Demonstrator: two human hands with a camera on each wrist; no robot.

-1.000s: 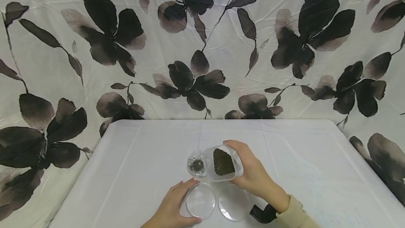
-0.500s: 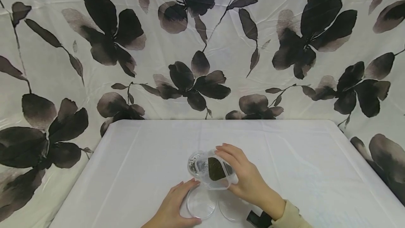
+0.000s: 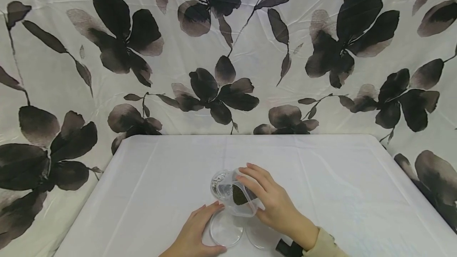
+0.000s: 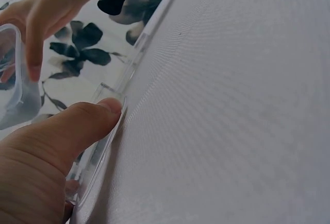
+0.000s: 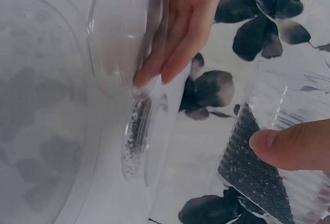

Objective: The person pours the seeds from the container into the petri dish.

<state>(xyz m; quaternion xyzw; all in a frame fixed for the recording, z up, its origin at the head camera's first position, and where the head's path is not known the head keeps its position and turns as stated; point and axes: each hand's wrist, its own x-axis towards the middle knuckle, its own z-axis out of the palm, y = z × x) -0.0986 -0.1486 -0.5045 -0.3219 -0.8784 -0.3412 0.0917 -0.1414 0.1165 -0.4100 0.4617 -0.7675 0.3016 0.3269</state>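
My right hand grips a clear plastic tub and holds it tilted toward the left, above the table. Dark green-black granules lie banked in a slope inside it. My left hand holds a clear petri dish on the white table, thumb and fingers at opposite sides of its rim. In the left wrist view, the thumb presses on the dish edge. No granules show in this dish. Behind it stands a dish sprinkled with dark granules, partly covered by the tub in the head view.
Another clear round dish lies right of the held one, under the right forearm. A black band sits at the right wrist by a beige sleeve. A floral cloth hangs behind the white table.
The tub has moved left and nearer to me, from beside the sprinkled dish to over the gap between the dishes, and tilts more. The left hand stays on its dish.
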